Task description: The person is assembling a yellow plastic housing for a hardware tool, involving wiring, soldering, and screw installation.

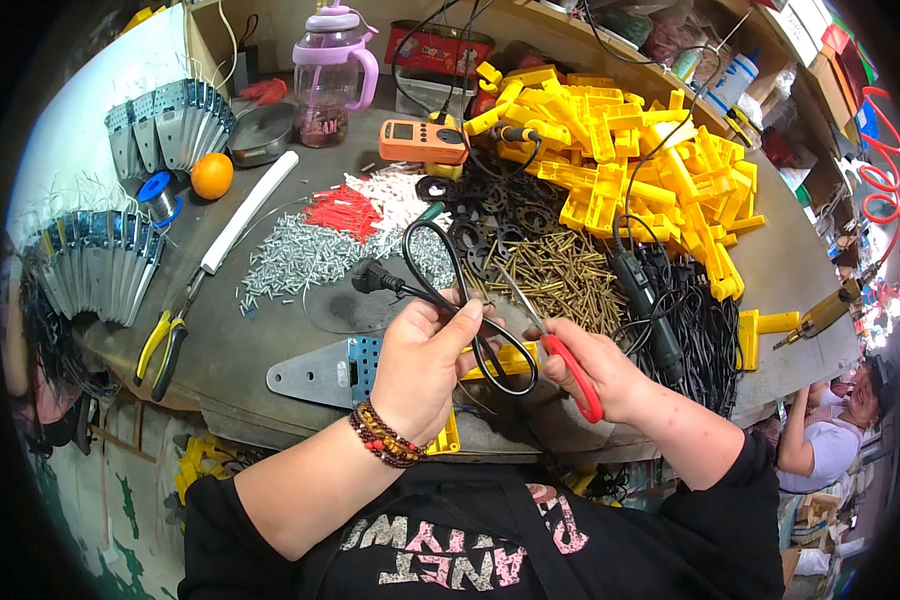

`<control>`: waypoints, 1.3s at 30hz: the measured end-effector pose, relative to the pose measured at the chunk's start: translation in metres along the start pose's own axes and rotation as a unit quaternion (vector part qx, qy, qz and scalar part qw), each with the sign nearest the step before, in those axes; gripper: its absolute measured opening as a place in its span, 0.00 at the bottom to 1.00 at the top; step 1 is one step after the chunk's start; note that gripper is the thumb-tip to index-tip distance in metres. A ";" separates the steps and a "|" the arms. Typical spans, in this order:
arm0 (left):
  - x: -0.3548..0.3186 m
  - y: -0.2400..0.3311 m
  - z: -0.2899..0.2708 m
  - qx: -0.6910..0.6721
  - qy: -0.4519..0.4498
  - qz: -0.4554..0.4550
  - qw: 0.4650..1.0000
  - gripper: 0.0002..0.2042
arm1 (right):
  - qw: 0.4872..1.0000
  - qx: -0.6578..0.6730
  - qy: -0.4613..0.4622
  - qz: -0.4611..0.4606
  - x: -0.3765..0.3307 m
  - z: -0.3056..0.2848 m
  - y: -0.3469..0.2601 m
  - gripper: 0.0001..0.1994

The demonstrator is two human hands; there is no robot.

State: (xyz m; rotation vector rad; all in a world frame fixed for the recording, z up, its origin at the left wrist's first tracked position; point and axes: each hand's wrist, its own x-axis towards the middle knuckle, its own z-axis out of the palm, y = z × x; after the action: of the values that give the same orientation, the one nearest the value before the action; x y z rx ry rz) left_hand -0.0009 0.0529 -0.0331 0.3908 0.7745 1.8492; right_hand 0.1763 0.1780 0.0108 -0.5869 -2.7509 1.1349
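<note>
Black cable (pixel 440 285) in left hand (pixel 420 365), red-handled scissors (pixel 560 345) in right hand (pixel 605 375).

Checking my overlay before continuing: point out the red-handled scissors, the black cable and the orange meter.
red-handled scissors (pixel 574 375): head view, on the red handle loop.
black cable (pixel 448 262): head view, on the loop's upper curve.
orange meter (pixel 422 141): head view, on its body.

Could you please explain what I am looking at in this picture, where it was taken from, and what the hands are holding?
This is one wide, curved view from a camera worn on a person's head, looking down at their own two bare hands over a cluttered round workbench. The left hand holds a looped black cable with a plug. The right hand holds red-handled scissors, blades open near the cable. On the bench lie yellow plastic parts, brass screws, silver screws, an orange meter and yellow pliers.
</note>
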 end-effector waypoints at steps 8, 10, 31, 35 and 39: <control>-0.022 0.019 0.002 -0.053 -0.010 -0.009 0.998 0.15 | 0.963 -0.028 -0.045 0.266 -0.106 -0.065 -0.018 0.28; -0.022 0.026 0.000 -0.020 -0.091 -0.038 0.995 0.15 | 0.946 -0.065 -0.019 0.317 -0.144 -0.065 -0.013 0.25; -0.048 0.022 0.007 0.056 -0.316 -0.155 0.935 0.12 | 0.932 0.303 0.170 -0.108 -0.014 0.038 -0.040 0.12; -0.051 0.018 0.026 0.222 -0.088 0.015 0.971 0.12 | 0.971 0.152 0.178 -0.051 -0.025 0.027 -0.043 0.11; -0.049 0.020 0.028 0.263 -0.106 0.020 0.959 0.14 | 0.982 0.083 0.164 -0.054 -0.028 0.025 -0.045 0.11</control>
State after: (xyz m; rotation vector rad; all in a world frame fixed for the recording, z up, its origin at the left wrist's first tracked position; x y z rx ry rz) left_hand 0.0211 0.0129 0.0051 0.9340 1.1090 1.5850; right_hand 0.1819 0.1219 0.0257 -0.5409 -2.3550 1.1159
